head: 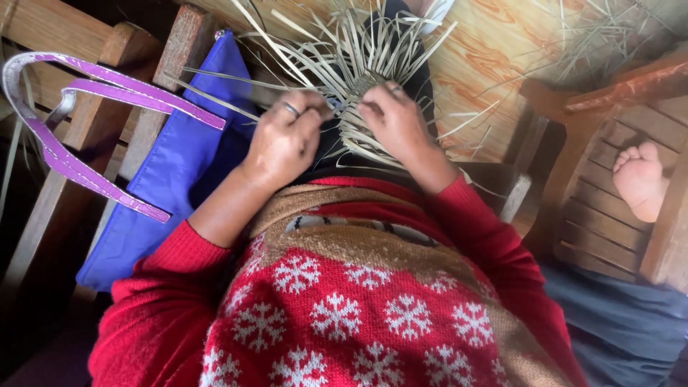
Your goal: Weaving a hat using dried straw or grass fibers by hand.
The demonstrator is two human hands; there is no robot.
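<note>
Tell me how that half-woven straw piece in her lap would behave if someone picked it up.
The woven straw piece probably weighs very little, being thin flat strips. Its tight woven centre likely holds shape, while the loose strip ends fanning outward would probably flop and snag. Both the left hand and right hand steady it, suggesting it shifts easily.

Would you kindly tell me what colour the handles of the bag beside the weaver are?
The bag handles are purple with pale edging, on a blue bag; the head view shows them.

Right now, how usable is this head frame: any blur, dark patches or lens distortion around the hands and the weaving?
Head view: left hand and right hand on the woven strip piece are evenly lit and fairly sharp; loose strip ends look slightly soft; the lower left corner falls into deep shadow; the wide lens bows the chair slats and stretches the red sweater.
</note>
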